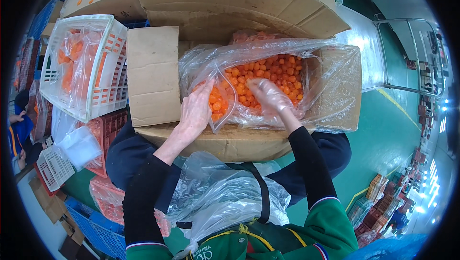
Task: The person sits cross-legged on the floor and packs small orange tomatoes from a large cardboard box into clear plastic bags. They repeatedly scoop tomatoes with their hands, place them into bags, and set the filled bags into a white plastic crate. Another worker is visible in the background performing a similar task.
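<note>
A big cardboard box (211, 141) stands open before me, lined with a clear plastic liner (287, 45). Inside lies a heap of small, round, glossy orange pieces that look like fruits (282, 75). At the heap's left side, my left hand (195, 107) grips a small clear plastic bag (231, 106) partly filled with the same orange pieces. My right hand (269, 96), in a thin clear glove, is over the heap, right of the bag's mouth. Its fingers are curled closed, and what they hold, if anything, is hidden.
To the left, a white plastic crate (86, 109) holds filled orange bags. Below it are a red crate (109, 133) and a stack of clear bags (80, 145). A blue crate (98, 229) stands lower left. A metal rail (407, 87) is at right. Another person's hand (18, 117) shows far left.
</note>
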Demonstrator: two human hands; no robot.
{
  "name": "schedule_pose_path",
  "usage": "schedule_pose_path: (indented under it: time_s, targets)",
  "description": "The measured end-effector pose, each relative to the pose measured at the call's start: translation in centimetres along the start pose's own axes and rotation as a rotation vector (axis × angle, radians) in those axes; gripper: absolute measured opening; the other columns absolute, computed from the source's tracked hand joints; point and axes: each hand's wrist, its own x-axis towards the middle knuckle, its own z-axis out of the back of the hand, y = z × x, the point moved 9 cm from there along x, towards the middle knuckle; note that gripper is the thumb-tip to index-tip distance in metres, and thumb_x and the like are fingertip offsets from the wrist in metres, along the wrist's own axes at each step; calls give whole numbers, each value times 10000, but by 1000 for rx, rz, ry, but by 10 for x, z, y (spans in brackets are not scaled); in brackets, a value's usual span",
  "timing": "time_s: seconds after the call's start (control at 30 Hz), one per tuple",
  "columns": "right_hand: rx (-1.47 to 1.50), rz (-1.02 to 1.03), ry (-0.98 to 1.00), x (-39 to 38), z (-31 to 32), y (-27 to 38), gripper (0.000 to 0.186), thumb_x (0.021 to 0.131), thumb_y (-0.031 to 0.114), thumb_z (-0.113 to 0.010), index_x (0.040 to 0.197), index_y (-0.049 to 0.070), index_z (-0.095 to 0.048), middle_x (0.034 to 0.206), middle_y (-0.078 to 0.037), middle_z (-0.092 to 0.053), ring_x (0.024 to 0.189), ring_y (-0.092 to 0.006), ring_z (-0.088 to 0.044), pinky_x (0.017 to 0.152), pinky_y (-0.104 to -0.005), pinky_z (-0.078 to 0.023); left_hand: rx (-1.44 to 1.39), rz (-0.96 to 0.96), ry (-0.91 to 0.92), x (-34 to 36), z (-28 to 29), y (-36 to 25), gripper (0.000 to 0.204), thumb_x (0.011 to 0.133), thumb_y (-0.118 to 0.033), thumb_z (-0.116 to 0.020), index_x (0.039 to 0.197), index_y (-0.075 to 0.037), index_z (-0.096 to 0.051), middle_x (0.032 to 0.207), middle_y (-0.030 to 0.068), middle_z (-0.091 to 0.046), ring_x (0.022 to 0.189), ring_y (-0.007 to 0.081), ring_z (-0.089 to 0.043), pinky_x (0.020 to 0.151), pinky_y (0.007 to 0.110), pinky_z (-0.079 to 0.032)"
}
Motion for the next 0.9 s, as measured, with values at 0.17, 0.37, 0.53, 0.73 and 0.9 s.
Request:
schedule_pose_path:
  time_s: [0.17, 0.37, 0.53, 0.73, 0.9]
  targets:
    - [-558, 56, 90, 3, -29, -1, 256, 1002, 232, -470, 1014, 10, -596, 999, -236, -699, 891, -402, -687, 748, -499, -538, 7, -25, -25, -1, 0, 0, 615, 737, 117, -536, 1342, 7, -556, 1261, 238, -622, 1009, 432, -655, 890, 493, -535]
    - [599, -301, 121, 8, -18, -35, 233, 1023, 298, -533, 1012, 80, -614, 941, -87, -679, 790, -196, -668, 671, -343, -537, -12, -15, 7, 1, 0, -4, 638, 732, 123, -533, 1360, 9, -536, 1281, 240, -612, 1047, 430, -644, 906, 493, -530]
    - [1138, -153, 97, -44, -14, 94, 237, 1007, 260, -581, 978, 30, -630, 954, -64, -635, 791, -129, -593, 722, -297, -512, 9, -16, -30, -2, -3, 5, 648, 730, 128, -528, 1367, 13, -529, 1300, 234, -603, 1077, 421, -637, 933, 481, -527]
    - [465, 131, -192, -16, 15, 60, 286, 1004, 274, -597, 1108, 14, -651, 942, -46, -658, 865, -142, -597, 803, -303, -490, -17, 0, -36, -1, 5, 0, 634, 731, 142, -522, 1350, 9, -551, 1295, 218, -614, 1088, 410, -638, 952, 468, -524]
    - [-90, 317, -273, 23, 5, 57, 282, 972, 255, -581, 1050, 5, -685, 917, -174, -704, 823, -337, -653, 761, -380, -519, -21, 18, -30, -2, 2, 1, 614, 747, 139, -520, 1343, 0, -561, 1290, 217, -616, 1089, 408, -638, 951, 462, -523]
